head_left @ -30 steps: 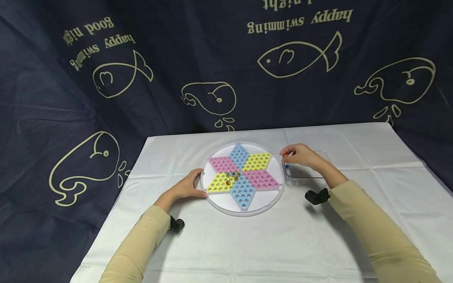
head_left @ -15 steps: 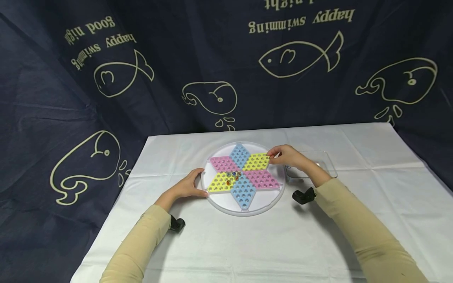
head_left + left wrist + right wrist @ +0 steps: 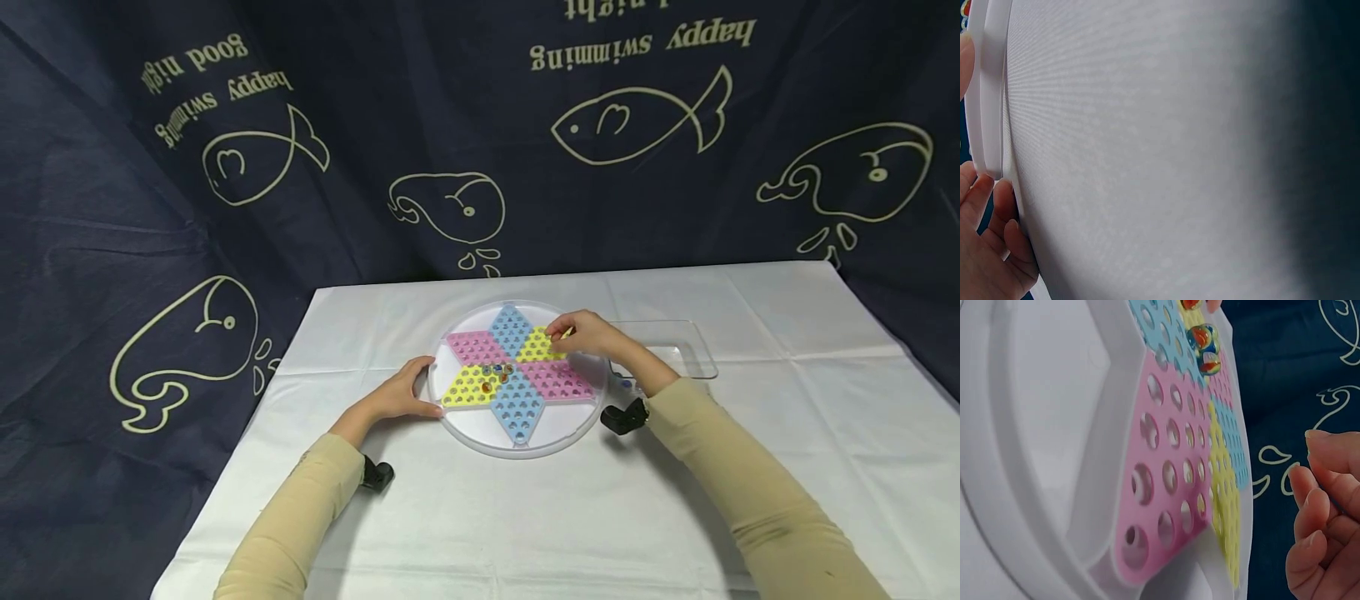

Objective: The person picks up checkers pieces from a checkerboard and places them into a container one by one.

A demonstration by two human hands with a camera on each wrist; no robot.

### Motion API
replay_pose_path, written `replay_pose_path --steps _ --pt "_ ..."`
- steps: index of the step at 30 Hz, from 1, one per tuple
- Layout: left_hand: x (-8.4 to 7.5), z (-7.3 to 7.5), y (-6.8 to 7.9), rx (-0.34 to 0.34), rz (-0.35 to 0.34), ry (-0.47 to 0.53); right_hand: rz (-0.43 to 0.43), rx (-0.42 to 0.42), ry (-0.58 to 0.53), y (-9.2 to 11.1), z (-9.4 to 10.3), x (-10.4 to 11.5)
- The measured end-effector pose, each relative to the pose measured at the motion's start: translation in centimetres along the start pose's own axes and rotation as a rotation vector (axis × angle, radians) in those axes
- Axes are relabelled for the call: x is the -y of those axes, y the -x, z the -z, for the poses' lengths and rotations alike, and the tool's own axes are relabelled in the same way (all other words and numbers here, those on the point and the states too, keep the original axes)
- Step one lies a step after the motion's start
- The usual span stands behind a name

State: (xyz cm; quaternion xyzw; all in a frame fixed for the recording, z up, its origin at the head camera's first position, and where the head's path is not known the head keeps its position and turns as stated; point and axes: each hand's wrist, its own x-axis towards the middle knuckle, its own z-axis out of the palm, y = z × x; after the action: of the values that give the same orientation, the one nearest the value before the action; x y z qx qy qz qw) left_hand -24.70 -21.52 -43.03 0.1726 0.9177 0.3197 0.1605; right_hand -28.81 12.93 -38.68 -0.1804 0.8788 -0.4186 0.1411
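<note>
A round white Chinese checkers board (image 3: 517,447) with a pink, blue and yellow star of holes lies on the table. Several glass marbles (image 3: 497,369) sit in the yellow point at the left and near the star's centre. My left hand (image 3: 395,393) holds the board's left rim, thumb at the near side and fingers farther back; the left wrist view shows its curled fingers (image 3: 1004,200) at the edge. Over the right-hand yellow point hovers my right hand (image 3: 585,333), thumb and fingertips pinched as on a small marble, which the fingers hide.
Right of the board stands a clear plastic box (image 3: 701,350), with a few marbles (image 3: 626,384) at its near left, partly behind the right wrist. White cloth (image 3: 480,517) covers the table. A dark printed curtain (image 3: 450,125) hangs along the back edge.
My right hand has moved left from the clear box's left edge to above the board's yellow point, fingers still pinched. The left hand and the board stay put.
</note>
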Motion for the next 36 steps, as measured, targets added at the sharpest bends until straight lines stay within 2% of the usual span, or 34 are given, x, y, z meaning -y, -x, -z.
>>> replay_pose_path --steps 18,25,36 --pt "0.0 0.0 -0.1 -0.001 -0.008 0.004 0.007 0.041 -0.039 -1.7 -2.5 1.0" --pt "-0.1 0.1 0.0 0.001 0.007 0.005 0.071 0.067 -0.04 -2.0 -3.4 1.4" --pt "0.2 0.0 -0.1 0.002 0.002 0.001 0.031 0.102 -0.04 -2.6 -4.9 1.7"
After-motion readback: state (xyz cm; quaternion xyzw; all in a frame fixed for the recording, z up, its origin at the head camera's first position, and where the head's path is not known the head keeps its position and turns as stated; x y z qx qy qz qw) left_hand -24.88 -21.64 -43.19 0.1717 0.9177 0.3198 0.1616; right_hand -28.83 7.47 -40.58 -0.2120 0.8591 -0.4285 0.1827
